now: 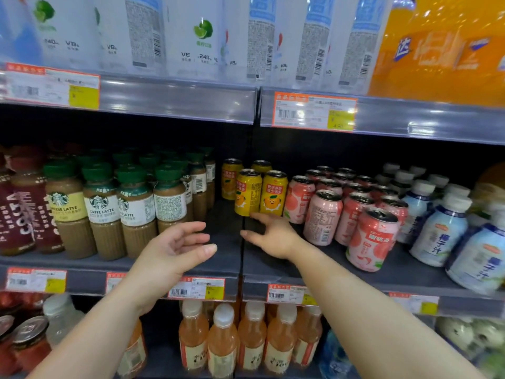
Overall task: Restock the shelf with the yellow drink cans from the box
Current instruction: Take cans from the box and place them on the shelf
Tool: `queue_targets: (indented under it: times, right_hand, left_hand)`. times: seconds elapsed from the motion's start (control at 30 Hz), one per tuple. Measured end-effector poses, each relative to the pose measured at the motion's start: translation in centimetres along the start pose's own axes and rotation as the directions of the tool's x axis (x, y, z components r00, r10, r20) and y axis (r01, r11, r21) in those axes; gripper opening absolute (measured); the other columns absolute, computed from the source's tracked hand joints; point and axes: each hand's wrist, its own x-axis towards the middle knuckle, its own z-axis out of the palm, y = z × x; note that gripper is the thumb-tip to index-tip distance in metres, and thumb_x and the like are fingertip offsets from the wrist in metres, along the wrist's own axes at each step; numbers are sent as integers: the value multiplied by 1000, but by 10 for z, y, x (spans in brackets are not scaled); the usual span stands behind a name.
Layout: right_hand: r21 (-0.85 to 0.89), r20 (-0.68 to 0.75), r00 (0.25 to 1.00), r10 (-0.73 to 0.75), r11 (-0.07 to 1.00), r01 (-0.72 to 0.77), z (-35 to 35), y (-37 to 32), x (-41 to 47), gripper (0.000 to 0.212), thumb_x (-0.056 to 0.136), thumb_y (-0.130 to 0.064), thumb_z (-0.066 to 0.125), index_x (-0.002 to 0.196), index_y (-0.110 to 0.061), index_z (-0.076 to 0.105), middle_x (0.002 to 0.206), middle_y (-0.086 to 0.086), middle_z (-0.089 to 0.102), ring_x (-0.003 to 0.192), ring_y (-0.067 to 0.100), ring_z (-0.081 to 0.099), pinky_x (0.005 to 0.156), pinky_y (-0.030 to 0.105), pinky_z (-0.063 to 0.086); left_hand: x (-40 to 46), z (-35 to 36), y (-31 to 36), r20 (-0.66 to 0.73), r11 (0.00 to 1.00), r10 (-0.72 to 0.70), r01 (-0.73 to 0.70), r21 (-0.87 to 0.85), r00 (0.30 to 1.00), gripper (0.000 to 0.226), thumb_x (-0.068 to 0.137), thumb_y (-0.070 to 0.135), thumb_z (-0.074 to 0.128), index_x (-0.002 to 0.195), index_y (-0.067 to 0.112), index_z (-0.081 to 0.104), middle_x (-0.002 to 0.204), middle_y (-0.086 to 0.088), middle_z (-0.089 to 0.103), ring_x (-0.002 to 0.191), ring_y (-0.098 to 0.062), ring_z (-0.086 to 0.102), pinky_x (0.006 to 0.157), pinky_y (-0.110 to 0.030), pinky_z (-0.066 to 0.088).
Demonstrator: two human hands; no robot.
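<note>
Yellow cans (273, 193) w/ orange cartoon fruit; pink peach cans (322, 217)

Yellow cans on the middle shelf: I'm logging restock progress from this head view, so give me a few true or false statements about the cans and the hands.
1. Four yellow cans stand on the middle shelf. True.
2. The left hand holds a yellow can. False: it is open and empty.
3. The yellow cans stand between the latte bottles and the pink cans. True.
4. The right hand grips a pink can. False: its fingers are spread, just below the front yellow cans, holding nothing.
5. The shelf in front of the yellow cans is full. False: bare shelf shows there.
</note>
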Motion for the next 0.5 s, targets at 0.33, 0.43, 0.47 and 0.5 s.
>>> queue_targets:
  times: [0.33,0.43,0.47,0.5]
  right_hand:
    - [49,-275,961,13,999,1,-55,42,-162,51,90,-42,60,137,-27,49,138,-4,51,129,14,40,107,27,31]
    - [-4,-315,945,86,996,-92,-74,88,-211,52,89,-46,59,137,-27,50,137,-2,52,130,19,40,110,34,31]
    - [-40,-322,941,107,991,-127,-81,105,-229,53,89,-47,58,137,-26,49,137,-1,52,131,21,39,111,36,31]
    - [-80,-323,937,136,982,-171,-87,123,-247,55,89,-50,56,139,-27,48,139,0,50,133,22,38,112,37,29]
  left_hand:
    - [2,123,27,69,948,178,-190,257,982,50,79,34,75,125,29,57,123,9,61,115,-8,55,97,-30,43]
    - [-11,179,30,136,813,222,-260,522,966,58,79,48,70,130,25,56,132,0,57,121,-19,52,98,-34,42]
    - [-18,200,31,180,754,232,-294,587,956,64,77,56,65,131,24,55,133,-3,57,123,-24,51,100,-38,42]
    - [-27,223,33,224,698,231,-322,639,947,70,74,63,59,132,25,54,134,-5,57,124,-27,50,102,-41,42]
